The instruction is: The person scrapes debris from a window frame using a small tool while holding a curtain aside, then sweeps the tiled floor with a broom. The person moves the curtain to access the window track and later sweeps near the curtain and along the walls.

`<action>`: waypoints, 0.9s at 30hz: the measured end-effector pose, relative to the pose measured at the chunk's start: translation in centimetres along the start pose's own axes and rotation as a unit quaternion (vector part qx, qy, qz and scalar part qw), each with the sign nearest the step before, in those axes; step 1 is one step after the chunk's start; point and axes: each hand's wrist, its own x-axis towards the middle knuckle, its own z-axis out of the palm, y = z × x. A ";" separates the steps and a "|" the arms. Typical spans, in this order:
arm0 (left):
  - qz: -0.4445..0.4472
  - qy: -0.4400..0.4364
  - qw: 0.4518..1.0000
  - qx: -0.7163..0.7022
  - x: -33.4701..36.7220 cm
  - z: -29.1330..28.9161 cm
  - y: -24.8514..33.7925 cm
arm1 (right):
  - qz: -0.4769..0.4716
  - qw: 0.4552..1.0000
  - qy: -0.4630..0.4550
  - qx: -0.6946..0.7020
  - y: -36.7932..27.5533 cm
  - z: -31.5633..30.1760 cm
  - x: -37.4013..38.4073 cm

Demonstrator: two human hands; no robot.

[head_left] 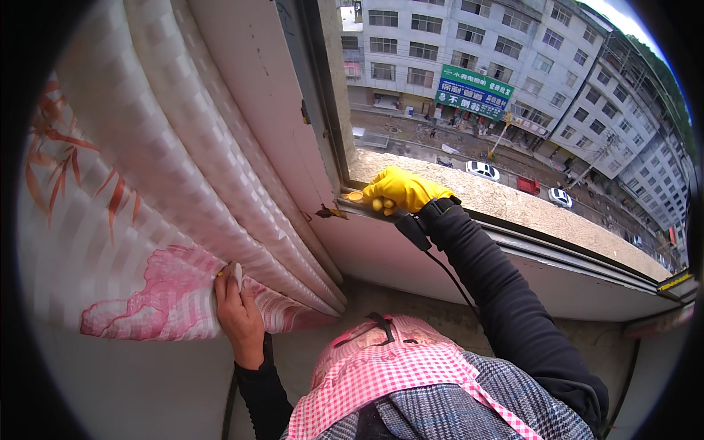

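My bare left hand (240,319) is closed at the lower part of the patterned curtain (172,275). A small pale piece (237,274) shows between its thumb and fingers, its kind unclear. A yellow rubber glove covers my right hand (405,192), which rests on the corner of the window frame (350,189). Its fingers are curled, with one fingertip reaching into the corner by the sill track (513,246). Whatever those fingers may hold is hidden. Below the corner, the wall (304,176) has a dark chipped patch (330,212).
A dark cable (458,277) runs from a black device at my right wrist down along my sleeve. Outside the window lies a rough stone ledge (469,176), far above a street with parked cars (482,171) and buildings. A pink checked apron (381,367) covers my front.
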 end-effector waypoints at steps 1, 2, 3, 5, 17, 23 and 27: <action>0.000 0.000 1.000 0.000 0.0 0.0 0.0 | 0.001 1.000 -0.001 0.006 0.0 0.0 -0.1; 0.000 0.000 1.000 0.000 0.0 0.0 0.0 | 0.002 1.000 -0.002 0.013 0.0 0.0 -0.1; 0.008 0.004 1.000 0.006 0.6 -0.3 -0.4 | -0.008 1.000 -0.002 0.022 -0.4 0.3 0.5; 0.009 0.005 1.000 0.003 0.7 -0.3 -0.3 | -0.007 1.000 0.005 0.027 -0.4 0.4 0.6; 0.019 0.003 1.000 0.014 0.5 -0.1 -0.8 | -0.046 0.996 -0.019 0.077 -0.8 0.5 -2.4; 0.021 -0.004 1.000 0.012 0.5 -0.1 -1.2 | -0.058 0.983 -0.013 -0.175 -1.8 3.3 -7.8; 0.032 0.001 0.999 0.015 0.6 -0.1 -1.2 | -0.116 0.982 0.042 -0.145 -1.1 4.2 -7.8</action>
